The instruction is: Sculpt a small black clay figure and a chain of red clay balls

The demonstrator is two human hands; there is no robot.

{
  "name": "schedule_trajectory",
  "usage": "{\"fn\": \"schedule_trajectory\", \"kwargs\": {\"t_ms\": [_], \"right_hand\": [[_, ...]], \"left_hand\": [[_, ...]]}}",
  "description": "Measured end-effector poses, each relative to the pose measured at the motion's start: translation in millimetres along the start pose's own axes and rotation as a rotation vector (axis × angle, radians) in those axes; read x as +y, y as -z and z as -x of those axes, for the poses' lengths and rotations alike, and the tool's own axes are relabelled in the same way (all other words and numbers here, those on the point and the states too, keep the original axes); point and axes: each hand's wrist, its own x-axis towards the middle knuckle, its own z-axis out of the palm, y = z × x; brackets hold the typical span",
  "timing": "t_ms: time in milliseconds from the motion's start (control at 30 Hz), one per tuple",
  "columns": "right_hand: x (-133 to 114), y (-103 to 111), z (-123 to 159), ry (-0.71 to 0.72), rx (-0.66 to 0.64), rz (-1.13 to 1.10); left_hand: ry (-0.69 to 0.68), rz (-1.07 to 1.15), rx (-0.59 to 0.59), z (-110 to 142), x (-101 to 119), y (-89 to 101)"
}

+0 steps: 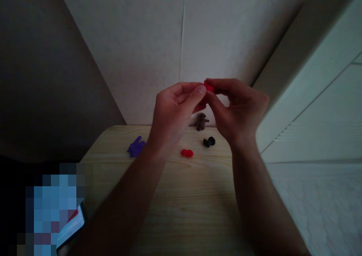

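Observation:
Raised above the table's far side, my left hand (179,107) and my right hand (240,107) meet at their fingertips. Between them is a small lump of red modelling clay (209,87), pinched by thumb and fingers from both sides and partly hidden. Below the hands, two joined red clay balls (187,153) lie on the wooden table (195,195). To their right sit black clay pieces (209,141), rounded and side by side. A small dark brown clay figure (201,122) stands near the wall, partly behind my right hand.
A purple clay lump (136,147) with uneven edges lies left of my left forearm. At the lower left is a lit screen (72,226), mostly pixelated. The wall (147,52) rises behind the table, and a white cabinet (313,109) stands on the right.

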Motion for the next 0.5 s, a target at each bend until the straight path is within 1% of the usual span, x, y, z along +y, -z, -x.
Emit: {"fn": "schedule_trajectory", "kwargs": {"t_ms": [133, 267, 333, 400, 500], "right_hand": [[-2.6, 3.5, -1.7, -0.033, -0.108, 0.032], [-7.7, 3.3, -4.9, -0.007, -0.218, -0.075], [-11.4, 3.5, -6.4, -0.002, -0.247, -0.114], [-15.4, 4.6, -7.9, -0.018, -0.268, -0.103], [-20.8, 6.8, -9.9, -0.007, -0.253, -0.084]], "left_hand": [[-0.058, 0.021, -0.007, -0.7, -2.0, 2.3], [-0.099, 0.029, 0.012, -0.2, 2.5, 5.4], [-0.077, 0.011, 0.007, 0.0, 5.9, 7.6], [-0.051, -0.009, -0.003, -0.2, 8.1, 9.5], [-0.035, 0.019, -0.021, -1.4, 7.8, 10.6]]}}
